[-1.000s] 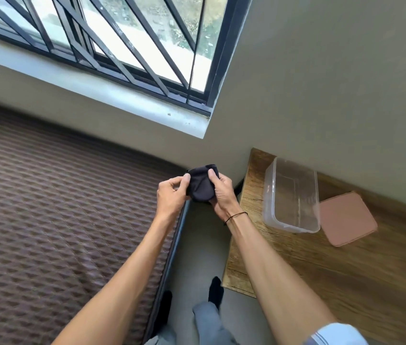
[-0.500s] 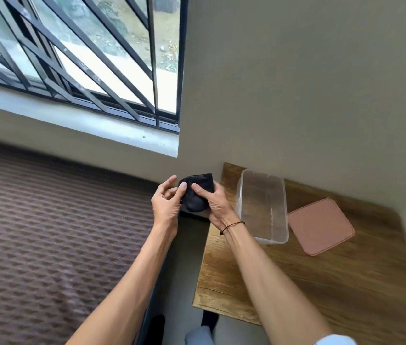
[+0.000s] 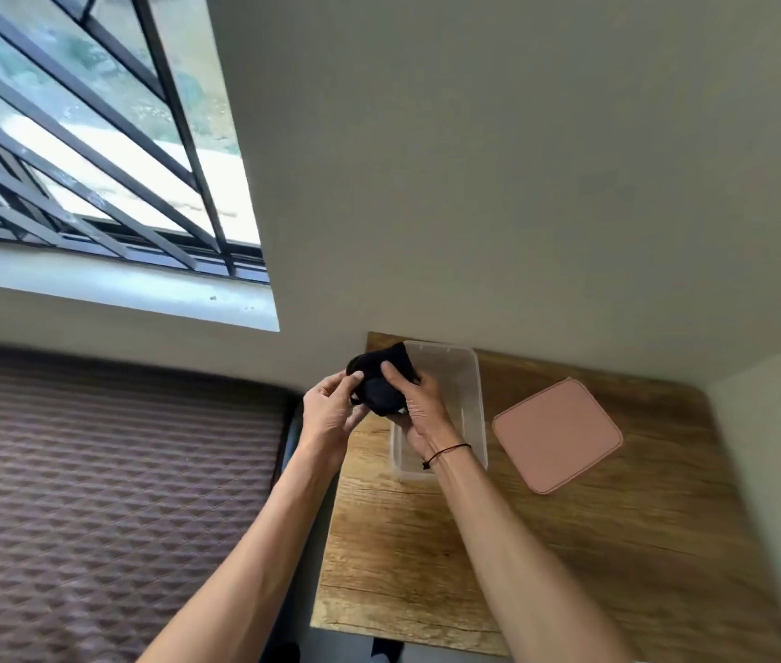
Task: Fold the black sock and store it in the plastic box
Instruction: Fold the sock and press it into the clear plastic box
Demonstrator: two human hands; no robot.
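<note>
A bunched black sock (image 3: 379,382) is held between both hands, above the left rim of the clear plastic box (image 3: 470,399). My left hand (image 3: 331,413) pinches its left side with the fingertips. My right hand (image 3: 419,409) grips it from the right, thumb on top, and hangs over the box's open top. The box stands on the wooden table (image 3: 570,543) near the back wall. Part of the sock is hidden behind my fingers.
A pink square lid (image 3: 557,435) lies flat on the table right of the box. A patterned brown mattress (image 3: 92,495) fills the left. A barred window (image 3: 92,160) and walls close off the back and right.
Both hands carried the sock to the right, from the gap beside the bed to over the box's left rim. The view swung right as well.
</note>
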